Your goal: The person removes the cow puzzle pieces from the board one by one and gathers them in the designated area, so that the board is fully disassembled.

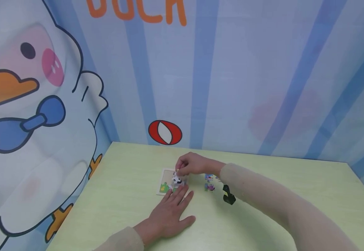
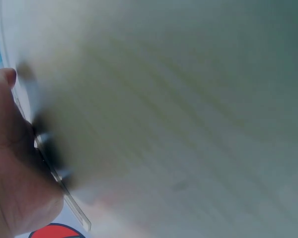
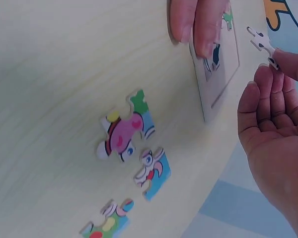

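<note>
My right hand (image 1: 197, 164) pinches a white puzzle piece (image 3: 260, 42) with dark patches between thumb and fingertips. In the right wrist view the piece is held up over the far side of a pale-framed puzzle board (image 3: 226, 79). Its other fingers curl loosely beneath. My left hand (image 1: 169, 214) lies palm down with fingers straight, fingertips on the board's near edge. A green piece (image 1: 164, 188) sits in the board's lower left corner. Part of the board is hidden under the left fingers. The left wrist view is mostly blurred tabletop.
Right of the board lie several loose puzzle pieces, among them a pink one (image 3: 121, 134), a blue and white one (image 3: 156, 173) and a green one (image 3: 109, 223). A small black object (image 1: 229, 195) shows beside the right sleeve. A striped curtain (image 1: 232, 87) stands behind the pale table (image 1: 131, 164).
</note>
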A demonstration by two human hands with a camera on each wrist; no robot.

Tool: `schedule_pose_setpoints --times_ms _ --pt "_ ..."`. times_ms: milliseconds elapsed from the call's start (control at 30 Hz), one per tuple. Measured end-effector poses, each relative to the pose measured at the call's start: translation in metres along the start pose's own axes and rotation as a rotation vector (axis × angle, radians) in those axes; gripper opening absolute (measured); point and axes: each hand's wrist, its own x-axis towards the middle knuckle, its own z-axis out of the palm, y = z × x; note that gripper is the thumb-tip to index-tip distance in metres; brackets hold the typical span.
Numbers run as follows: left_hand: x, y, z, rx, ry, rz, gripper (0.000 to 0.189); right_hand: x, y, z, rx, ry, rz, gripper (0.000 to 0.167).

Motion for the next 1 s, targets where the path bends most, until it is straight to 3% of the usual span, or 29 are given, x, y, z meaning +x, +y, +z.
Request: schedule_pose_setpoints --times_ms 467,1000 --pt "-0.002 0.002 -0.002 -0.017 0.017 0.013 0.08 -0.027 0.012 -0.028 0.03 -0.005 0.028 0.011" --pt "-0.001 0.009 -0.008 0.017 -0.026 -0.03 0.079 -0.067 0.031 -0.044 0.02 0.009 0.089 0.012"
